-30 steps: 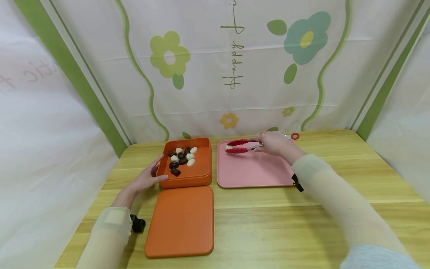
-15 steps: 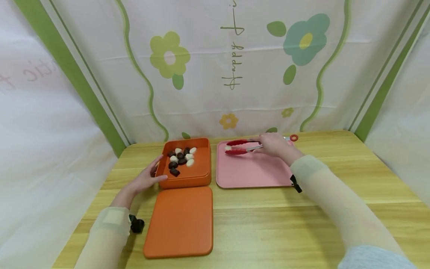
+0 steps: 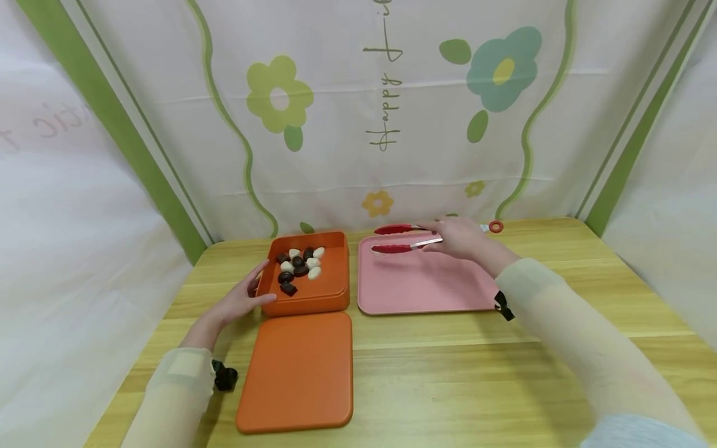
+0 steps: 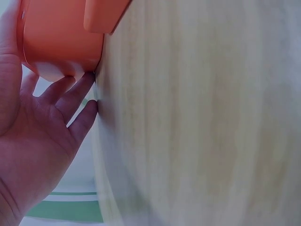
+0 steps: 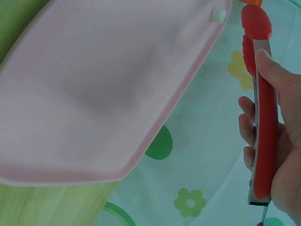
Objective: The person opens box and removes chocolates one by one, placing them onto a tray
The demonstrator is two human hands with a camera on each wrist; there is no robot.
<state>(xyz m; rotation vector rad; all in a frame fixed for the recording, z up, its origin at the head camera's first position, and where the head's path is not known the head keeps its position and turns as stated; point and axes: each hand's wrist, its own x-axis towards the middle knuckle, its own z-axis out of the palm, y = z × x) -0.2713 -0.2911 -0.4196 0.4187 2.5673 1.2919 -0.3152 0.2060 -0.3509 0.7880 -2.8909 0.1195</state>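
An orange square box [image 3: 330, 277] holds several dark brown and white pieces [image 3: 300, 265] that look like chocolates. At its near-left corner is my left hand [image 3: 238, 302], thumb along the front rim and fingertips against the outer wall, as the left wrist view also shows. My right hand [image 3: 460, 236] grips red-and-metal tongs [image 3: 393, 249] over the pink tray [image 3: 426, 283]; their tips are spread apart with nothing between them. One white piece [image 5: 218, 14] lies near the tray's far-left corner, mostly hidden by the tongs in the head view.
The orange lid [image 3: 297, 373] lies flat on the wooden table [image 3: 448, 373], just in front of the box. Behind the table's far edge hangs a white cloth [image 3: 336, 149] with printed flowers. Cloth walls stand on both sides.
The tongs were around the white piece a second ago. Their tips have parted and lifted off it, leaving it on the tray. My left hand keeps its place at the box.
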